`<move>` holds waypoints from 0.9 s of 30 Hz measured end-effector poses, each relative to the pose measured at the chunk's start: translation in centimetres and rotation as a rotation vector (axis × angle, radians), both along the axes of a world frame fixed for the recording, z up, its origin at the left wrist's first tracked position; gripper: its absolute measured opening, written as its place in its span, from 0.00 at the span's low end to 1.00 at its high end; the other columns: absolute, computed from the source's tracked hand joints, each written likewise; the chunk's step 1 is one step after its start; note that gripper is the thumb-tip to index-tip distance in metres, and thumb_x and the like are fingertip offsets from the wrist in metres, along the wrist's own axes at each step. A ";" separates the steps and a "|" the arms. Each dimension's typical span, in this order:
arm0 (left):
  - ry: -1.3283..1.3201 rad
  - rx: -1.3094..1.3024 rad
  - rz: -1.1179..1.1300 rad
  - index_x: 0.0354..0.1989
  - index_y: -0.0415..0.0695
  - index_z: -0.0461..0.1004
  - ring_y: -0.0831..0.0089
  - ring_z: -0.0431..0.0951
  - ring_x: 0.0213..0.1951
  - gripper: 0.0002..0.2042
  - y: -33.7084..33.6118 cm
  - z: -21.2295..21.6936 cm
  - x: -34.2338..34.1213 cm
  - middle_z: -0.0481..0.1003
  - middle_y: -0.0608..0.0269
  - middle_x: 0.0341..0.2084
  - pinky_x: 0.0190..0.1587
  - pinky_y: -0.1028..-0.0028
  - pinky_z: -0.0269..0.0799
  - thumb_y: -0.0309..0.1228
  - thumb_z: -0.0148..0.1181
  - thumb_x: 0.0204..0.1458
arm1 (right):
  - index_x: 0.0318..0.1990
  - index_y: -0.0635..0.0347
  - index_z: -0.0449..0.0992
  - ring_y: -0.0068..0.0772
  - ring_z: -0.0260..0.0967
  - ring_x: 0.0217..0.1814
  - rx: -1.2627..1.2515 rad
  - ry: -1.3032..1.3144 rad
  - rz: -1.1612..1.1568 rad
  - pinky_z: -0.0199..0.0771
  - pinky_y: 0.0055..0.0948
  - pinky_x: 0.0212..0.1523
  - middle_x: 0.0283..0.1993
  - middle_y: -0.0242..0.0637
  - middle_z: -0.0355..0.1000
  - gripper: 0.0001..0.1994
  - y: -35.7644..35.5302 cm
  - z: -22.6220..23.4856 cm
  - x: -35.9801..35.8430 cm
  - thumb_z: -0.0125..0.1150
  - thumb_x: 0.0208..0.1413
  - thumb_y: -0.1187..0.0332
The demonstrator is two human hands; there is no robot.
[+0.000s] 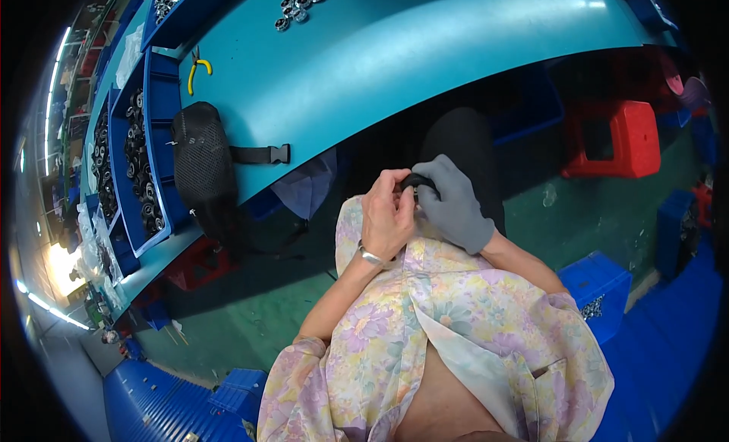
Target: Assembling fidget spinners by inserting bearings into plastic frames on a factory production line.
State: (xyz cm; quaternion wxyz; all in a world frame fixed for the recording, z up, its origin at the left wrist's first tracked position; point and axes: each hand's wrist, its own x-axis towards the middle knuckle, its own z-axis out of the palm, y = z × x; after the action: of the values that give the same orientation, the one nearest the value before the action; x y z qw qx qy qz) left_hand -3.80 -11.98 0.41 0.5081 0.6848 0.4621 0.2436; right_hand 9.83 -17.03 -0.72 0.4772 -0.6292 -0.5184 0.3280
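Ring [417,182] — small, dark, probably rubbery and light — is pinched between bare left hand [387,218] and gloved right hand [454,203] below the bench [425,55] edge, and is judged best gripped at its rim.

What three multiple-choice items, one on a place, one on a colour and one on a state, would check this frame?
1. Where do the yellow-handled pliers lie?
A. on the teal table, beside the blue bins
B. on the red stool
C. in the person's lap

2. What colour is the glove on the right hand?
A. yellow
B. grey
C. red

3. How is the small black ring-shaped part held?
A. lying loose on the table
B. by the left hand alone
C. between both hands

Answers: 1 A, the pliers rest on the table top near the bins; 2 B, the glove is plain grey; 3 C, fingers of both hands close on the part above the lap.
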 end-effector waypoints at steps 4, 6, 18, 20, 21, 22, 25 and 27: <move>0.012 -0.164 0.070 0.44 0.33 0.69 0.73 0.80 0.28 0.09 0.7 -2.5 0.6 0.76 0.55 0.31 0.32 0.75 0.77 0.19 0.53 0.56 | 0.43 0.63 0.72 0.42 0.68 0.35 0.006 -0.065 -0.001 0.70 0.34 0.35 0.35 0.43 0.67 0.11 1.0 -2.4 0.7 0.57 0.50 0.77; -0.428 -0.571 0.230 0.49 0.34 0.69 0.77 0.79 0.32 0.11 1.2 -3.3 0.5 0.77 0.59 0.36 0.35 0.77 0.79 0.20 0.51 0.59 | 0.47 0.63 0.73 0.35 0.69 0.35 -0.055 0.174 -0.016 0.70 0.30 0.36 0.37 0.40 0.68 0.14 1.1 -2.5 1.1 0.59 0.51 0.75; -0.234 -0.432 -0.138 0.51 0.34 0.68 0.78 0.78 0.34 0.12 2.7 0.0 -1.4 0.75 0.61 0.36 0.39 0.78 0.75 0.22 0.50 0.60 | 0.51 0.63 0.72 0.20 0.68 0.39 -0.207 0.287 0.146 0.70 0.22 0.40 0.43 0.34 0.70 0.16 0.6 0.6 2.3 0.57 0.53 0.77; -0.168 -0.346 -0.145 0.50 0.33 0.68 0.78 0.78 0.32 0.11 2.5 1.1 -0.9 0.76 0.61 0.35 0.37 0.79 0.75 0.21 0.50 0.60 | 0.51 0.63 0.72 0.20 0.67 0.39 -0.196 0.182 0.149 0.70 0.21 0.40 0.42 0.34 0.70 0.16 0.5 1.1 2.4 0.57 0.53 0.78; -0.101 -0.256 -0.151 0.49 0.33 0.68 0.79 0.78 0.30 0.11 2.2 1.3 -0.8 0.76 0.61 0.34 0.35 0.79 0.76 0.20 0.50 0.59 | 0.50 0.63 0.73 0.19 0.67 0.39 -0.181 0.078 0.153 0.69 0.21 0.39 0.41 0.33 0.70 0.16 0.5 1.3 2.3 0.57 0.53 0.78; -0.094 -0.199 -0.114 0.48 0.32 0.68 0.79 0.78 0.28 0.10 1.6 1.2 -0.6 0.76 0.60 0.32 0.32 0.80 0.76 0.19 0.50 0.58 | 0.50 0.63 0.73 0.19 0.67 0.39 -0.182 0.080 0.154 0.69 0.21 0.39 0.41 0.33 0.70 0.16 0.5 1.1 2.1 0.57 0.53 0.78; -0.004 -0.104 -0.003 0.44 0.31 0.68 0.75 0.78 0.24 0.08 1.0 -0.4 0.1 0.76 0.56 0.28 0.29 0.76 0.76 0.20 0.51 0.57 | 0.51 0.63 0.72 0.22 0.68 0.39 -0.139 -0.002 0.086 0.70 0.21 0.40 0.39 0.33 0.69 0.18 0.7 0.0 1.3 0.58 0.51 0.79; -0.009 -0.136 0.039 0.44 0.31 0.68 0.76 0.77 0.23 0.08 1.0 -1.1 0.3 0.76 0.58 0.27 0.28 0.77 0.76 0.20 0.51 0.58 | 0.52 0.62 0.72 0.27 0.70 0.39 -0.234 0.487 -0.018 0.70 0.23 0.40 0.37 0.36 0.69 0.20 0.7 -1.0 0.9 0.59 0.49 0.80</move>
State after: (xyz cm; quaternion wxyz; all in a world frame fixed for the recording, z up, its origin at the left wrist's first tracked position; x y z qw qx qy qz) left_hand -3.53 -10.94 -0.72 0.5505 0.6385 0.4888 0.2245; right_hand 10.70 -16.35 -1.73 0.5148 -0.5872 -0.3412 0.5232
